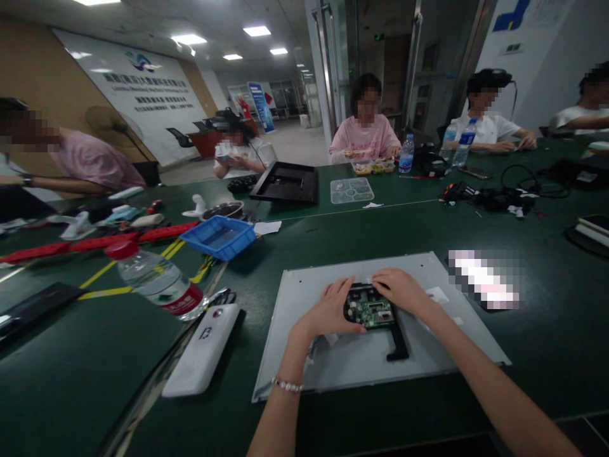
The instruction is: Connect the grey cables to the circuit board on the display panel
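A green circuit board (pixel 373 313) sits in a black plastic housing (pixel 398 343), which has a hooked arm reaching down at its right. The housing rests on a light grey metal panel (pixel 342 368) lying flat on the table. My left hand (pixel 333 310) is closed around the housing's left side, fingers at the top and thumb along the lower edge. At the top right corner, my right hand (pixel 398 289) grips the housing with bent fingers; its fingertips are partly hidden. Small white stickers (pixel 438 295) and a short bundle of wires (pixel 313 349) lie on the panel.
Left of the panel are a white power bank (pixel 204 352), a tilted water bottle (pixel 157 279) and a blue basket (pixel 219 236). A bright-screened phone (pixel 483 279) lies to the right. Farther back are a black frame (pixel 288 184) and several seated people.
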A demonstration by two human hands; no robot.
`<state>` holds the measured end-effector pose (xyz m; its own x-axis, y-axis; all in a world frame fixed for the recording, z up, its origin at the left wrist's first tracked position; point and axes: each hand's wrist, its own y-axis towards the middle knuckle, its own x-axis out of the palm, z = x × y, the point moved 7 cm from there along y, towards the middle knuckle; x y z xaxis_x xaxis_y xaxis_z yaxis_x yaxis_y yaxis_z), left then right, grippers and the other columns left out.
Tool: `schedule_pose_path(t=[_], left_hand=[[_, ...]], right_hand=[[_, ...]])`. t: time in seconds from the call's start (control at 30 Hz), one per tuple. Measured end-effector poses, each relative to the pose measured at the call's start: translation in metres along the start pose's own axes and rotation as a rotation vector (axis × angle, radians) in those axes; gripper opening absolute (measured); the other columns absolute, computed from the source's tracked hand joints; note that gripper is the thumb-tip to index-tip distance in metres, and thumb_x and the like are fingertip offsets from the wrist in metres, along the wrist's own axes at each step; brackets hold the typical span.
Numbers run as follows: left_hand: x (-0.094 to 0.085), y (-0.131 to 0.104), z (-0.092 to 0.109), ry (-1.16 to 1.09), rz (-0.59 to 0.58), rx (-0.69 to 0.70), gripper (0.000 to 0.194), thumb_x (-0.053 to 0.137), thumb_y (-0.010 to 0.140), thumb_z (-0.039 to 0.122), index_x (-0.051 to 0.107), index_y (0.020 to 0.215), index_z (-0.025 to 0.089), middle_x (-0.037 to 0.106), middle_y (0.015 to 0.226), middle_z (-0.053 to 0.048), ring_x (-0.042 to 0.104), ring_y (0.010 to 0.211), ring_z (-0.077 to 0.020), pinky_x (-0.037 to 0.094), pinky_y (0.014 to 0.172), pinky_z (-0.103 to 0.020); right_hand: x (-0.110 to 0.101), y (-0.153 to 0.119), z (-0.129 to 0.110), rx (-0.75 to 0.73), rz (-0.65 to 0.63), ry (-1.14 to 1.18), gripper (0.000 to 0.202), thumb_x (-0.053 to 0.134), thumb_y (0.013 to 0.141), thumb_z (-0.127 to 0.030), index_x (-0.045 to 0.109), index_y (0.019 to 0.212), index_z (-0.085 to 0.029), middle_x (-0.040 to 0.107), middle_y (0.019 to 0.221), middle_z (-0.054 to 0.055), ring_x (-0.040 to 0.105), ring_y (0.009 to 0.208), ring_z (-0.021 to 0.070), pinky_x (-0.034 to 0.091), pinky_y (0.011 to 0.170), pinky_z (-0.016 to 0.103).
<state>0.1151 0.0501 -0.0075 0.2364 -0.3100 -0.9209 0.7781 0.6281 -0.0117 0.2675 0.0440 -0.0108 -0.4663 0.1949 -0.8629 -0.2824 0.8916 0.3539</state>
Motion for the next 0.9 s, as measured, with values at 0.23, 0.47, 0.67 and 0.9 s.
schedule_pose_path(t=[0.23,0.47,0.67,0.9], left_hand=[[-0.001,0.000,0.001,-0.001,-0.024,-0.012,0.110,0.068,0.058,0.058,0.010,0.142,0.017,0.028,0.142,-0.015,0.023,0.131,-0.0311,0.022,0.107,-0.047],[0.002,0.001,-0.002,-0.020,-0.034,-0.012,0.112,0.067,0.058,0.059,0.007,0.143,0.019,0.027,0.142,-0.014,0.022,0.131,-0.0318,0.020,0.107,-0.047],[0.006,0.002,-0.005,-0.039,-0.069,-0.023,0.115,0.066,0.056,0.063,0.004,0.143,0.019,0.023,0.144,-0.015,0.019,0.132,-0.0337,0.016,0.107,-0.050],[0.006,0.002,-0.005,-0.062,-0.066,-0.003,0.114,0.065,0.057,0.063,0.004,0.143,0.019,0.021,0.145,-0.015,0.018,0.132,-0.0353,0.015,0.106,-0.052]], right_hand=[[-0.001,0.002,0.002,0.037,0.012,0.035,0.022,0.046,0.088,-0.024,0.067,0.091,-0.020,0.068,0.094,0.005,0.060,0.091,0.0183,0.045,0.083,0.031],[0.006,0.004,0.006,0.051,-0.002,0.062,0.018,0.050,0.087,-0.023,0.068,0.090,-0.020,0.067,0.095,0.005,0.058,0.093,0.0174,0.043,0.084,0.030],[0.006,0.004,0.004,0.075,-0.018,0.093,0.019,0.050,0.086,-0.022,0.068,0.091,-0.020,0.067,0.095,0.005,0.058,0.093,0.0177,0.043,0.086,0.030],[-0.031,-0.012,0.028,0.172,0.066,0.118,0.023,0.049,0.085,-0.027,0.066,0.100,-0.022,0.065,0.105,0.005,0.057,0.101,0.0206,0.041,0.092,0.036]])
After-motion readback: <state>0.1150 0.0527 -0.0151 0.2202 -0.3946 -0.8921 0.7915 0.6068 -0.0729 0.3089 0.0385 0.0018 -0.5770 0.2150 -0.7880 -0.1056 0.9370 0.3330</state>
